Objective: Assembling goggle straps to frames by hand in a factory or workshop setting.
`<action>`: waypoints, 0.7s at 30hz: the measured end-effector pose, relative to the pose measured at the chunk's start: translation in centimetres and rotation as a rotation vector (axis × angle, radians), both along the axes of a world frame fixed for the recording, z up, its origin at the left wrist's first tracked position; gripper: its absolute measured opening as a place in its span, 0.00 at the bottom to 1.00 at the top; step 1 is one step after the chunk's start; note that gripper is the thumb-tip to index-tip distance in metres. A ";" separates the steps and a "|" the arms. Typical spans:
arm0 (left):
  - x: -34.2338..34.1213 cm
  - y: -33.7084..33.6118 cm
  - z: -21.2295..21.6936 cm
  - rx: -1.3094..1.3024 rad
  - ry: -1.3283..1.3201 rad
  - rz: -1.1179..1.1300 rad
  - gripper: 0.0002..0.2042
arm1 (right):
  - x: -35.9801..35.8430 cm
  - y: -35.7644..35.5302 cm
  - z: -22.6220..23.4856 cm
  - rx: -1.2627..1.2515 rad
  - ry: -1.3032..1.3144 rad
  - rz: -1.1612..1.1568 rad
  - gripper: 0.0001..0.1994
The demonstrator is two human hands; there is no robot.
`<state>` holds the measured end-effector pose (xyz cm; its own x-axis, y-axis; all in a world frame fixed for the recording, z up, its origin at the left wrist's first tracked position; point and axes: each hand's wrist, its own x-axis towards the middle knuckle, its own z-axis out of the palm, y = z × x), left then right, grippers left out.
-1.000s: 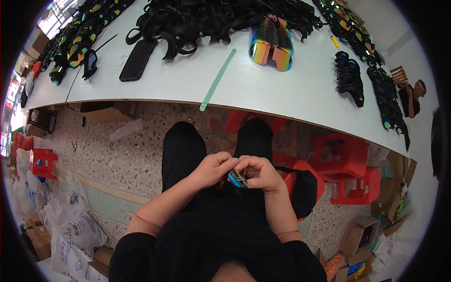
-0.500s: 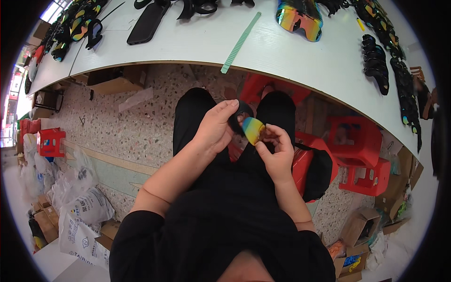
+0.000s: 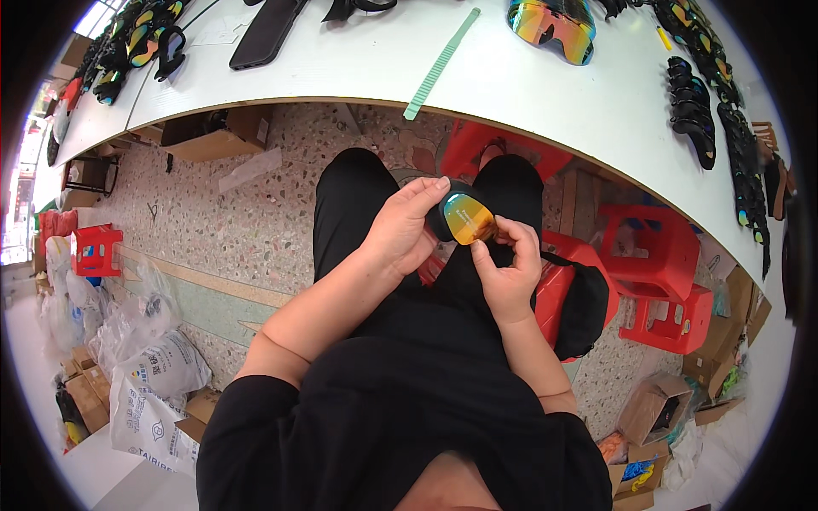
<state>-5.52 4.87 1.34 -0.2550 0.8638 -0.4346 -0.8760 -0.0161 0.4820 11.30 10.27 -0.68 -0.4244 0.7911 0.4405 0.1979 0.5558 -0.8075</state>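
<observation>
The orange mirrored lens [image 3: 468,220] sits over the person's lap, just below the white table [image 3: 358,68] edge. Left hand [image 3: 400,232] pinches its left end, right hand [image 3: 509,271] pinches the lower right edge, both closed on it. On the table above: a green strip [image 3: 440,61] and rainbow goggles [image 3: 552,24]. Red stools [image 3: 665,281] sit right of the lens.
</observation>
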 end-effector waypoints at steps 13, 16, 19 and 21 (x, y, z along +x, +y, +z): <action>0.4 0.1 -0.1 0.058 0.133 -0.027 0.06 | 0.1 0.3 -0.5 0.054 0.061 0.051 0.21; 0.1 0.2 -0.1 0.015 0.185 -0.079 0.05 | 0.3 0.2 -0.8 0.030 0.066 0.051 0.21; 0.6 0.1 -0.3 0.010 0.396 0.015 0.06 | 0.2 0.1 -0.9 -0.071 0.100 0.068 0.21; 0.8 -0.5 -0.2 0.053 0.712 0.085 0.07 | 0.1 0.1 -1.1 -0.118 0.131 0.062 0.21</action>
<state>-4.75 4.41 1.10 -0.5284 0.8435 -0.0961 -0.3438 -0.1092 0.9327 11.44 10.33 -1.74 -0.4192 0.8147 0.4006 0.0554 0.4634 -0.8844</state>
